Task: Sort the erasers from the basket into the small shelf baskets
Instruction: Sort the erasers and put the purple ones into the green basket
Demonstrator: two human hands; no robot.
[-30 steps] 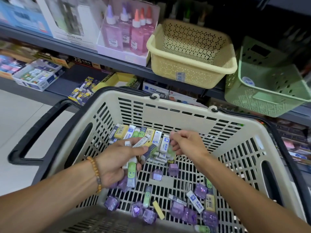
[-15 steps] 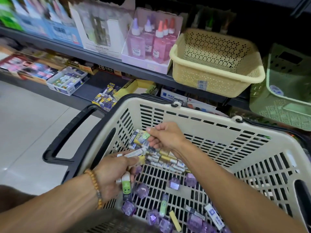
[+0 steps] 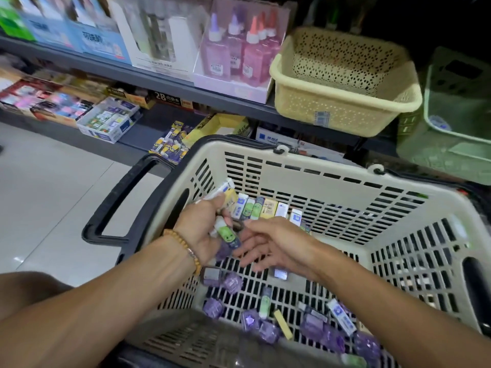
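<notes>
A large beige shopping basket (image 3: pixel 332 168) with black handles holds many erasers. A row of boxed erasers (image 3: pixel 263 208) lies along its far wall, and purple wrapped erasers (image 3: pixel 233 282) are scattered over its floor. My left hand (image 3: pixel 202 229) is closed around a bundle of long erasers (image 3: pixel 225 235), one green with a face. My right hand (image 3: pixel 268 243) reaches leftwards just below that bundle with loosely spread fingers that hold nothing I can see. On the shelf above stand a cream small basket (image 3: pixel 342 107) and a green small basket (image 3: pixel 457 128), both tilted forward.
Pink and purple glue bottles (image 3: pixel 236 51) in a display box stand left of the cream basket. Boxes of stationery (image 3: pixel 109 120) fill the lower shelf. Pale tiled floor (image 3: pixel 47 197) lies to the left of the basket's black handle (image 3: pixel 119 200).
My right hand has left the far row of erasers and come down towards my left hand. My left hand has risen with its bundle. The view has shifted left.
</notes>
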